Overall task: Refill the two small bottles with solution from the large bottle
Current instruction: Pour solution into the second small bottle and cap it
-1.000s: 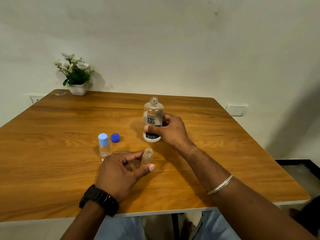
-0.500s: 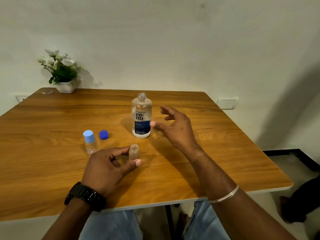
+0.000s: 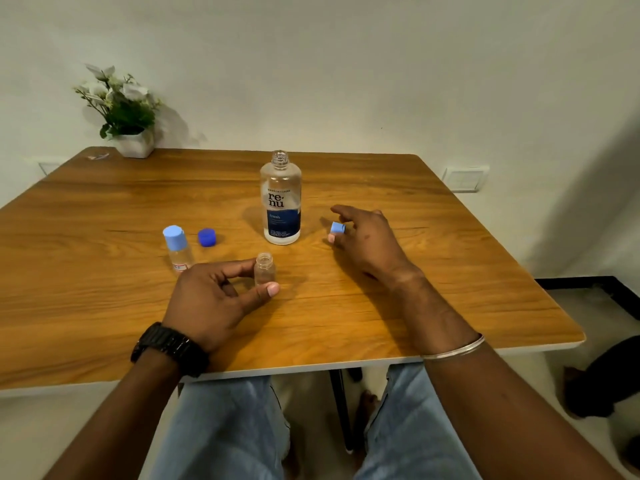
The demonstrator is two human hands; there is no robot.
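The large clear bottle (image 3: 281,199) with a blue label stands uncapped in the middle of the wooden table (image 3: 450,271). Its dark blue cap (image 3: 207,236) lies to the left. A small bottle with a light blue cap (image 3: 177,247) stands upright beside that cap. My left hand (image 3: 214,299) grips an open small bottle (image 3: 265,270) between thumb and fingers, upright on the table. My right hand (image 3: 367,240) is to the right of the large bottle, and its fingertips pinch a small light blue cap (image 3: 337,227).
A white pot of flowers (image 3: 128,119) stands at the table's far left corner against the wall. The table's near edge runs just above my knees. A wall socket (image 3: 464,178) sits beyond the right edge.
My right hand let go of the large bottle, moved right and now pinches the small light blue cap. My left hand kept hold of the open small bottle.
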